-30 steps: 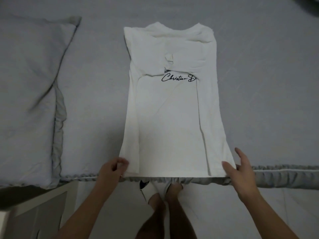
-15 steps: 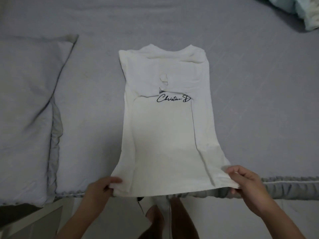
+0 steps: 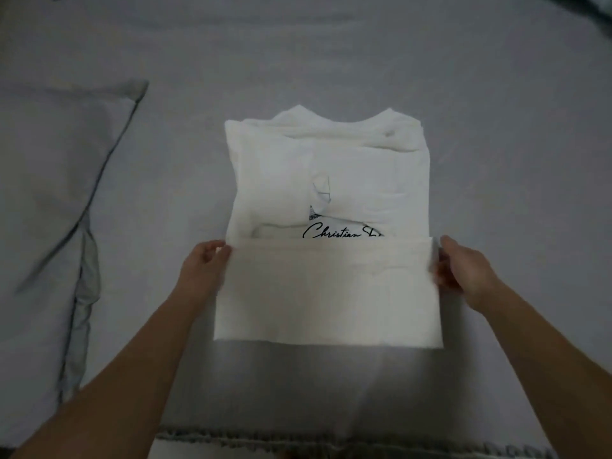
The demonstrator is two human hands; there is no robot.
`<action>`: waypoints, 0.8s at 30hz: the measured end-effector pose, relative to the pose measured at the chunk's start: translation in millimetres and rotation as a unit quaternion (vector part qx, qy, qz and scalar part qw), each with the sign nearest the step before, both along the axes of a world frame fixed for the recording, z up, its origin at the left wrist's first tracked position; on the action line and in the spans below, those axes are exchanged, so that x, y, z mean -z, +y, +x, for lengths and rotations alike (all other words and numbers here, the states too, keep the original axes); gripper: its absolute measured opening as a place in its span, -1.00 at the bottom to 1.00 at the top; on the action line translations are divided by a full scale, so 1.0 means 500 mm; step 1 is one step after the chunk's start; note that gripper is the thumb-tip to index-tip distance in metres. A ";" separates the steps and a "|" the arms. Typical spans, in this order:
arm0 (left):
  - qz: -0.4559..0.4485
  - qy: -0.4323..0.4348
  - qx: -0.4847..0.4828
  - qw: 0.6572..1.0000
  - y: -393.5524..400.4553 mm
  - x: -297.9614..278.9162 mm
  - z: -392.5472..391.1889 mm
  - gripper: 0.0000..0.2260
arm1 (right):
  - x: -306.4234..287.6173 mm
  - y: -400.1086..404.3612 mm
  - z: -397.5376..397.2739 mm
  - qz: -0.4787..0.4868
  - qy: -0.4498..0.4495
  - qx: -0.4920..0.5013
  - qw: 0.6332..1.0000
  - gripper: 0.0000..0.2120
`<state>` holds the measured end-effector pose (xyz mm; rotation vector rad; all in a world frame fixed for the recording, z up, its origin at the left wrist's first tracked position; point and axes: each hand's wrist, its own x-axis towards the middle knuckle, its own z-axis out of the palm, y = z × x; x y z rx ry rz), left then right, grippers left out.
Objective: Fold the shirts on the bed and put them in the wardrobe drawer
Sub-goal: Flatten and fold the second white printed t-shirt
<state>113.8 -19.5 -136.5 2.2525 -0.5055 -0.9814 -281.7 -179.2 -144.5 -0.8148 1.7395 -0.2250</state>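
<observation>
While both hands hold its turned-up hem, a white shirt (image 3: 331,180) lies mid-fold on the grey bed (image 3: 496,144).
Left hand (image 3: 203,270) and right hand (image 3: 463,273) each pinch an end of the raised lower panel with curled fingers, its edge level with the black script print. Sleeves are folded in, collar pointing away. A grey pillow (image 3: 49,210) rests to the left; the sheet's gathered edge (image 3: 265,440) runs along the near side.

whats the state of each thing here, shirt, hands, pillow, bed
shirt: sides folded in, bottom half lifted and doubled up toward the collar
left hand: pinches the hem's left corner
right hand: pinches the hem's right corner
pillow: lies flat, creased
bed: sheet on
</observation>
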 end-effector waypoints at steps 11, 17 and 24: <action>-0.044 -0.071 -0.008 0.996 -0.036 0.007 -0.001 -0.96 | 0.020 0.053 -0.016 -0.206 0.154 -0.044 0.965 -0.89; 0.086 -0.055 0.013 0.995 -0.050 0.042 0.013 -0.87 | 0.033 0.025 0.001 -0.122 0.156 -0.078 0.977 -0.94; -0.018 -0.040 0.003 0.999 -0.203 0.044 0.080 -0.66 | 0.039 -0.143 0.067 -0.136 0.070 -0.028 0.988 -0.87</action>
